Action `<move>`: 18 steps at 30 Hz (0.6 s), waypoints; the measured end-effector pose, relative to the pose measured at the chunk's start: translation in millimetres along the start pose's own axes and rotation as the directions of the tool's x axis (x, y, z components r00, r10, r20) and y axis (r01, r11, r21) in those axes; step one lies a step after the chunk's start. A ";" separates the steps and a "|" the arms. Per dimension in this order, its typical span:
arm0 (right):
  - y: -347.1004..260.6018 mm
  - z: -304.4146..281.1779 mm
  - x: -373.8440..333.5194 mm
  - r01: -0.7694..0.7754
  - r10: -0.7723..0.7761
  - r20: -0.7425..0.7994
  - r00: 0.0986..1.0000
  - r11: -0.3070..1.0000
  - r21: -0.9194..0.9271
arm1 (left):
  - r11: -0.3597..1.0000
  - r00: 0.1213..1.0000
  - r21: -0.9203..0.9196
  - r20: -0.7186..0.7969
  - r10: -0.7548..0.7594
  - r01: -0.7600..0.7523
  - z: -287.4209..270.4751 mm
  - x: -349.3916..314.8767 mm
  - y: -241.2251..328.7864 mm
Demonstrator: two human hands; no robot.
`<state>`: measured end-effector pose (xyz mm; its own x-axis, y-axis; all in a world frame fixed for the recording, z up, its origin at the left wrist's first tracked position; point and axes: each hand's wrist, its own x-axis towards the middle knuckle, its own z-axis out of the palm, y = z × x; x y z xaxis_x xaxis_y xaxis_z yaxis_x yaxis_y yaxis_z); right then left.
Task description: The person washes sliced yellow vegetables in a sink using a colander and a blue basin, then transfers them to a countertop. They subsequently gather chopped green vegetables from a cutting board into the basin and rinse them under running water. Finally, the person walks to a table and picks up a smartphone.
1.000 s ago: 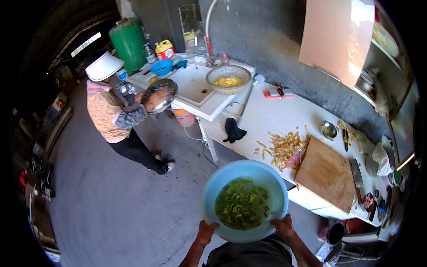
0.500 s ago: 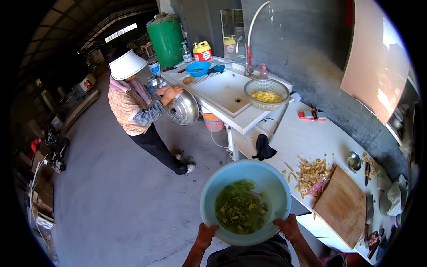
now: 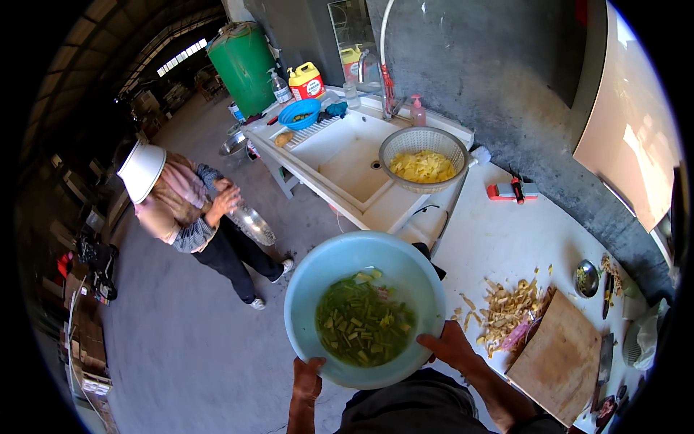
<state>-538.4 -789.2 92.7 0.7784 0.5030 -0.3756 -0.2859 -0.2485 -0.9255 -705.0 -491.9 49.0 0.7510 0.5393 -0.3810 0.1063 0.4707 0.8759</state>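
Between my two hands I carry a wide light-blue basin [image 3: 303,289]. Chopped green vegetable pieces [image 3: 361,318] lie in water inside it. My left hand [image 3: 308,376] grips the near-left rim, thumb on top and fingers hidden beneath. On the near-right side my right hand [image 3: 450,346] is closed over the rim, its thumb reaching inside. The basin is in the air in front of my body, its far right edge covering part of the counter corner. Beyond it is the white sink [image 3: 336,170], with a grey colander [image 3: 394,148] of yellow slices [image 3: 423,166] on its right side.
A co-worker [image 3: 181,202] in a white visor stands at left, holding a shiny metal lid or bowl [image 3: 253,224]. On the right counter [image 3: 470,239] are peelings [image 3: 506,311], a cutting board [image 3: 557,354], a cleaver [image 3: 606,358] and a small metal bowl [image 3: 585,278]. A green barrel [image 3: 246,69] stands behind.
The basin, held in both my hands, has shifted left and slightly up in view. The co-worker has moved left, away from the sink, and the metal piece is now turned more edge-on.
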 end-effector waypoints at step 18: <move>-114.1 11.9 237.5 0.058 -0.056 -0.026 0.998 0.995 0.079 | 0.981 0.993 0.192 0.115 0.020 -0.042 41.1 257.4 123.0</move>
<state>-327.6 -631.5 108.5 0.8075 0.4944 -0.3218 -0.2838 -0.1528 -0.9466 -471.9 -323.8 70.9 0.8229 0.4650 -0.3264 0.1974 0.3047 0.9317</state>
